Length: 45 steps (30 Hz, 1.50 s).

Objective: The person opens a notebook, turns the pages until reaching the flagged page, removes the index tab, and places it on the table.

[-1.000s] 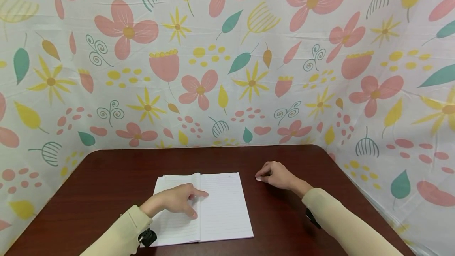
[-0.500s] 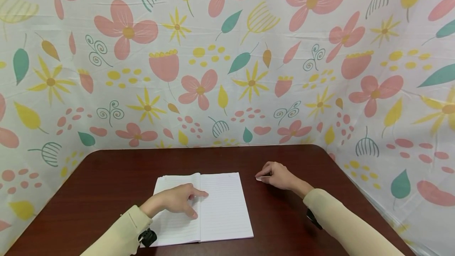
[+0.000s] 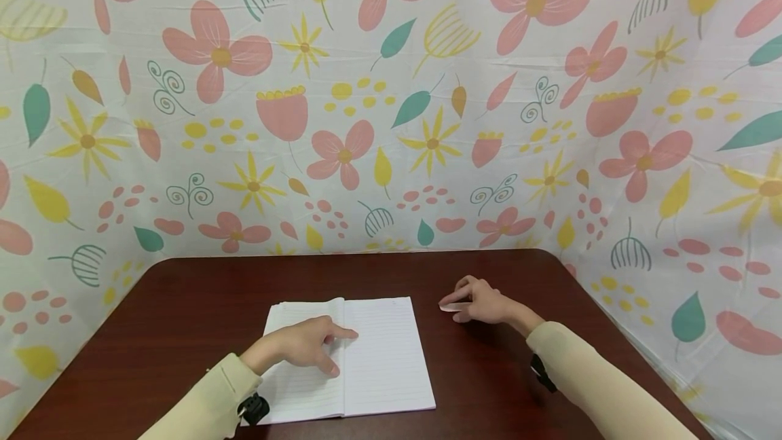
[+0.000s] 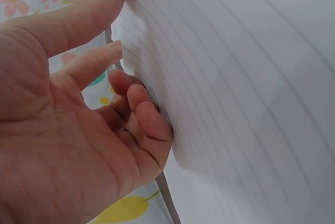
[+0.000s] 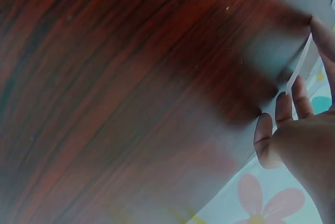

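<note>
My left hand (image 3: 302, 342) rests across the left page and centre fold of an open lined notebook (image 3: 387, 358). Its index finger and thumb are stretched out; in the left wrist view the other fingers (image 4: 152, 122) are bent loosely against the paper. To the right of the notebook, my right hand (image 3: 485, 303) is low over the table, with a thin, flat white piece (image 3: 453, 307) between its thumb and fingers. From the right wrist, the white piece (image 5: 299, 66) shows as a narrow strip reaching between fingertips; part of it is hidden, and its kind does not show.
The dark brown wooden table (image 3: 201, 304) has rounded far corners. A flower-printed cloth (image 3: 391, 121) hangs behind it and along its sides. Each cream sleeve carries a black device (image 3: 253, 409) near the wrist.
The right hand's fingers have spread apart a little, showing more of the white piece, and its wrist has shifted slightly right. The left hand and the notebook have not moved.
</note>
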Each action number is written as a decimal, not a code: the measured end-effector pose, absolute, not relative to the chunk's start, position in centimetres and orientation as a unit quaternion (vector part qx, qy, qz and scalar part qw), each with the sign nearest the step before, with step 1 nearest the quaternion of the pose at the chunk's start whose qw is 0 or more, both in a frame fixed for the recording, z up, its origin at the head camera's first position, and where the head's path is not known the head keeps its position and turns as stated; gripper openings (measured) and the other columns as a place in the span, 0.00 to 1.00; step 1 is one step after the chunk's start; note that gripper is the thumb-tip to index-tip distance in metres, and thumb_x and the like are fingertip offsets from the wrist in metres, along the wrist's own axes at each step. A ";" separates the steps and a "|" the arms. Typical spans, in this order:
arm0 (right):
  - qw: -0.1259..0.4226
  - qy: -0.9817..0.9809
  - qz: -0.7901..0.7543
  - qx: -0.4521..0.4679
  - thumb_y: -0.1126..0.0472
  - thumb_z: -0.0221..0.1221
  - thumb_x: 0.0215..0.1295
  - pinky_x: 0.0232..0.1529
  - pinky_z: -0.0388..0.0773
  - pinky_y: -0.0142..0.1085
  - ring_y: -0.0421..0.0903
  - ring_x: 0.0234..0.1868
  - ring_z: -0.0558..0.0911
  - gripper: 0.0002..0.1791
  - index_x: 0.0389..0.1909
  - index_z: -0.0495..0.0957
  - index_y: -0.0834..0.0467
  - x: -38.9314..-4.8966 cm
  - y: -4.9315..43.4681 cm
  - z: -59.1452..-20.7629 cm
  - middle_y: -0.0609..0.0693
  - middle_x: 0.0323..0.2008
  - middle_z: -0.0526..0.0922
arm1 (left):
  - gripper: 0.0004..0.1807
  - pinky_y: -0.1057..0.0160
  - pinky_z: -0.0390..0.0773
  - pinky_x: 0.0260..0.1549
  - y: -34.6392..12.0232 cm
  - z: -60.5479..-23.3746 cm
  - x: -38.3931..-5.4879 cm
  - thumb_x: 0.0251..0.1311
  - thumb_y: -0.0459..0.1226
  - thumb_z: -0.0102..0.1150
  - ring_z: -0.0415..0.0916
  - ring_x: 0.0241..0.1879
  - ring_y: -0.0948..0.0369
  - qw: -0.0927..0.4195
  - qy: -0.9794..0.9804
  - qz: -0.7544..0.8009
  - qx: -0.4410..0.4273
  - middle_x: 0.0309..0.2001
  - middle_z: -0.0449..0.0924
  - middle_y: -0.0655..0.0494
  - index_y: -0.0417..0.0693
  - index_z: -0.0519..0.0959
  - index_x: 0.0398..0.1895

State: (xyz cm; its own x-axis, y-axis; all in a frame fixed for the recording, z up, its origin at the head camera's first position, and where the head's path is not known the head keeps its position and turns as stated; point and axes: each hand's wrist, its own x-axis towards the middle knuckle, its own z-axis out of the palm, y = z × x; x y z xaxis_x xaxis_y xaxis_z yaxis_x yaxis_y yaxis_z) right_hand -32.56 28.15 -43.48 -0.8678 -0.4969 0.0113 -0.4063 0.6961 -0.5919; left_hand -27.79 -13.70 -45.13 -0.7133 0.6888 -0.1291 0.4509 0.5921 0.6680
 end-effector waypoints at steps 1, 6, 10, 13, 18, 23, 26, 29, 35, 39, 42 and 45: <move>0.082 0.919 -0.305 -0.237 0.63 0.73 0.61 0.51 0.57 0.69 0.60 0.57 0.69 0.18 0.53 0.91 0.52 -32.5 28.1 -43.3 0.56 0.55 0.75 | 0.38 0.64 0.62 0.33 -14.0 -46.2 -28.6 0.51 0.37 0.82 0.59 0.33 0.63 0.190 0.870 0.312 0.330 0.31 0.62 0.59 0.56 0.82 0.69; 0.101 0.920 -0.304 -0.226 0.60 0.76 0.58 0.56 0.56 0.70 0.63 0.61 0.67 0.21 0.55 0.91 0.49 -32.3 28.3 -43.0 0.57 0.60 0.72 | 0.39 0.64 0.63 0.33 -14.6 -48.5 -30.3 0.52 0.42 0.83 0.60 0.34 0.64 0.188 0.867 0.310 0.341 0.33 0.64 0.60 0.62 0.81 0.70; 0.109 0.919 -0.296 -0.236 0.60 0.76 0.58 0.58 0.54 0.73 0.62 0.63 0.67 0.22 0.56 0.90 0.49 -32.2 28.7 -42.9 0.60 0.63 0.71 | 0.37 0.64 0.63 0.33 -14.1 -46.1 -28.7 0.55 0.40 0.81 0.59 0.34 0.63 0.178 0.871 0.294 0.352 0.32 0.62 0.59 0.55 0.80 0.71; 0.117 0.918 -0.289 -0.245 0.60 0.76 0.58 0.58 0.57 0.73 0.63 0.65 0.66 0.24 0.58 0.89 0.48 -32.0 28.9 -42.7 0.60 0.65 0.70 | 0.36 0.64 0.62 0.32 -13.7 -44.6 -27.6 0.56 0.37 0.80 0.58 0.33 0.62 0.177 0.872 0.289 0.353 0.32 0.60 0.59 0.52 0.80 0.71; 0.135 0.911 -0.290 -0.260 0.61 0.75 0.59 0.59 0.62 0.70 0.66 0.67 0.61 0.25 0.59 0.89 0.48 -31.7 29.4 -42.5 0.61 0.68 0.68 | 0.36 0.63 0.61 0.33 -13.2 -42.9 -26.4 0.54 0.33 0.80 0.58 0.33 0.60 0.190 0.871 0.303 0.336 0.31 0.60 0.56 0.48 0.81 0.69; 0.137 0.892 -0.314 -0.294 0.64 0.75 0.59 0.60 0.67 0.65 0.69 0.68 0.63 0.25 0.59 0.88 0.52 -31.4 30.2 -42.4 0.67 0.69 0.66 | 0.35 0.63 0.62 0.33 -13.2 -42.6 -26.2 0.55 0.33 0.79 0.58 0.33 0.61 0.184 0.872 0.298 0.341 0.32 0.61 0.56 0.46 0.81 0.69; 0.125 0.889 -0.321 -0.301 0.64 0.74 0.59 0.59 0.70 0.63 0.69 0.67 0.65 0.25 0.60 0.88 0.54 -31.1 30.7 -42.2 0.69 0.69 0.66 | 0.35 0.62 0.62 0.35 -13.0 -41.9 -25.5 0.54 0.32 0.79 0.59 0.35 0.61 0.188 0.874 0.304 0.328 0.33 0.64 0.54 0.43 0.81 0.68; 0.108 0.893 -0.323 -0.295 0.63 0.75 0.59 0.58 0.69 0.65 0.69 0.66 0.66 0.26 0.60 0.87 0.56 -30.7 31.2 -42.1 0.69 0.68 0.66 | 0.34 0.62 0.61 0.36 -12.9 -41.5 -24.9 0.53 0.31 0.78 0.59 0.36 0.60 0.185 0.875 0.313 0.318 0.34 0.66 0.51 0.42 0.82 0.67; 0.072 0.900 -0.322 -0.284 0.60 0.75 0.59 0.58 0.67 0.67 0.68 0.66 0.66 0.28 0.62 0.85 0.57 -29.6 31.7 -41.7 0.69 0.67 0.67 | 0.33 0.61 0.62 0.38 -13.3 -41.3 -24.3 0.56 0.32 0.77 0.59 0.37 0.60 0.174 0.878 0.314 0.316 0.37 0.66 0.51 0.43 0.81 0.68; 0.036 0.911 -0.310 -0.269 0.57 0.76 0.58 0.55 0.69 0.67 0.67 0.64 0.67 0.28 0.60 0.86 0.56 -28.6 31.7 -41.4 0.67 0.65 0.70 | 0.31 0.61 0.66 0.39 -13.6 -41.4 -24.2 0.58 0.35 0.76 0.64 0.38 0.60 0.152 0.877 0.316 0.329 0.39 0.69 0.53 0.42 0.81 0.67; 0.001 0.919 -0.300 -0.254 0.55 0.77 0.58 0.54 0.70 0.66 0.67 0.63 0.69 0.28 0.60 0.86 0.56 -27.8 31.5 -41.3 0.64 0.63 0.72 | 0.30 0.62 0.69 0.39 -13.9 -41.3 -24.1 0.60 0.37 0.75 0.66 0.38 0.61 0.123 0.873 0.318 0.348 0.38 0.72 0.55 0.40 0.82 0.66; -0.041 0.924 -0.294 -0.242 0.54 0.76 0.59 0.54 0.71 0.64 0.65 0.62 0.71 0.28 0.60 0.86 0.58 -27.0 31.2 -41.2 0.62 0.61 0.74 | 0.28 0.62 0.70 0.38 -14.5 -41.1 -23.8 0.62 0.38 0.74 0.67 0.37 0.61 0.097 0.870 0.327 0.355 0.37 0.72 0.55 0.39 0.82 0.66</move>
State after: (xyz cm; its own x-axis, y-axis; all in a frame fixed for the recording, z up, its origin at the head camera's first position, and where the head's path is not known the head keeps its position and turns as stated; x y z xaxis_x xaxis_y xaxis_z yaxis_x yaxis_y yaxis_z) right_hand -27.01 31.18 -41.24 -0.8798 -0.4224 0.2178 -0.4706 0.7100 -0.5238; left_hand -23.80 -14.49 -41.09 -0.7295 0.6810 0.0636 0.5541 0.5340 0.6386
